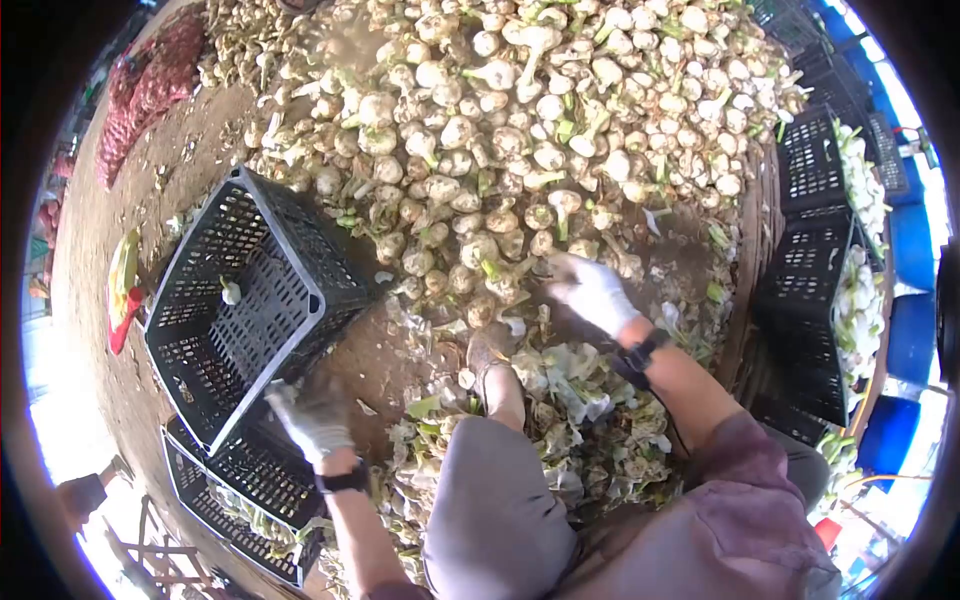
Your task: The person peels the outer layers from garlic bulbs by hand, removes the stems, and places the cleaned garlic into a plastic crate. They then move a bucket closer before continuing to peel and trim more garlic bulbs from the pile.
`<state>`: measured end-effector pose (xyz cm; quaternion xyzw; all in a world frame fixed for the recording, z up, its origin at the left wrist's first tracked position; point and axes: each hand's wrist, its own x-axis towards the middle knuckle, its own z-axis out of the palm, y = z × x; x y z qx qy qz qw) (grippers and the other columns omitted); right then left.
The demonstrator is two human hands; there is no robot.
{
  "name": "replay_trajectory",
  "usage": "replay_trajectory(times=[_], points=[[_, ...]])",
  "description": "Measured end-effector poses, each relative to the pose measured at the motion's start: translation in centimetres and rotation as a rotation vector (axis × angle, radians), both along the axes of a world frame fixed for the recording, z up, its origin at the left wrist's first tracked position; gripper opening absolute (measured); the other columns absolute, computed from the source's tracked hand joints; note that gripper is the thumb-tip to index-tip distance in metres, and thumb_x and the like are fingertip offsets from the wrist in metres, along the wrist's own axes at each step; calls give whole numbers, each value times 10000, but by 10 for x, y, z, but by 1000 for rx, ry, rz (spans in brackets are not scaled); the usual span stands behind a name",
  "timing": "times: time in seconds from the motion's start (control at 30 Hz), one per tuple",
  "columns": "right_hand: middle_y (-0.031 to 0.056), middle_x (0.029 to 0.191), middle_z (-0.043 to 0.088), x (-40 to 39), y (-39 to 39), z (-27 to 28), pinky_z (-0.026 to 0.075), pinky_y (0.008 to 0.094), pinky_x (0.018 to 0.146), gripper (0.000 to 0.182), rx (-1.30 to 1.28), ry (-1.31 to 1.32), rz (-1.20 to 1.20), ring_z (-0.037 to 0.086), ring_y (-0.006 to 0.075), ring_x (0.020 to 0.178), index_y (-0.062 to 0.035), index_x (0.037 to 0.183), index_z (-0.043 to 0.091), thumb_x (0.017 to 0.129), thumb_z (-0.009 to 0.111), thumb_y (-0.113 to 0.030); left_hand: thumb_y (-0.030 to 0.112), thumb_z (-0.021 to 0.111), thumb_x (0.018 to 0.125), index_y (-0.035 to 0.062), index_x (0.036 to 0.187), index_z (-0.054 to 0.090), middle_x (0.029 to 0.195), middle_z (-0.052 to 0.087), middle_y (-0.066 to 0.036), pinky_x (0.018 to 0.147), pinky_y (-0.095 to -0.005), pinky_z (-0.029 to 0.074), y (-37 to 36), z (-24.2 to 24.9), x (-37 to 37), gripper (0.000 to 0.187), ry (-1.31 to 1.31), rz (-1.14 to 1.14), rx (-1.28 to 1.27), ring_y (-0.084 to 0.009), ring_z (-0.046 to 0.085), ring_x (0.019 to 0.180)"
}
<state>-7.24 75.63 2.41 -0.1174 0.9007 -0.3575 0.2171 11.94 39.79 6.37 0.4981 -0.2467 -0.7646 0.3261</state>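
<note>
My left hand (312, 420), in a white glove, is beside the near right edge of a black plastic crate (330, 270); its fingers are smeared by motion. One pale bulb (231, 292) lies inside this crate. My right hand (590, 295), also gloved in white, reaches to the near edge of a large heap of whitish bulbs (500, 140). Its fingertips are at the bulbs, blurred, and what they hold, if anything, cannot be made out.
Peeled leaves (570, 400) lie around my foot (493, 365). A second black crate (270, 475) stands below the first. Filled black crates (805, 290) line the right side. A red mesh sack (150, 90) lies at the upper left. Part of another person (85, 495) shows at the lower left.
</note>
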Motion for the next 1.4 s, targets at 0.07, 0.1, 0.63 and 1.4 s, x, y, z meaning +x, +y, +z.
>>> replay_trajectory(times=[0.07, 0.1, 0.63, 1.4], points=[[145, 1012, 623, -4, -38, -20, 510, 344, 807, 570, 93, 155, 208, 619, 269, 892, -69, 1272, 445, 783, 668, -258, 267, 666, 803, 127, 1070, 521, 921, 564, -63, 649, -482, 519, 31, -25, 5, 335, -44, -305, 43, -252, 579, 763], [154, 974, 618, -14, -63, -14, 512, 383, 762, 538, 187, -94, 246, 615, 285, 868, -86, 1247, 450, 778, 664, -242, 132, 671, 779, 112, 1087, 532, 921, 563, -59, 614, -414, 540, 64, -14, -18, 339, -149, -368, -144, -210, 581, 751], [37, 797, 636, -58, -8, 22, 438, 227, 507, 448, -670, -318, -505, 549, 85, 635, 7, 1072, 580, 784, 711, -310, 45, 804, 637, -9, 1285, 361, 1107, 549, -96, 822, -282, 498, 205, -31, -183, 787, 104, -1161, -267, -173, 565, 946], [39, 1094, 589, -27, 19, 27, 487, 246, 808, 571, -700, -150, -305, 564, 100, 923, -45, 1273, 467, 736, 643, 36, 536, 682, 733, 34, 1155, 512, 882, 633, -72, 458, -221, 474, 215, -36, -170, 678, 256, -1075, 445, -154, 604, 635]])
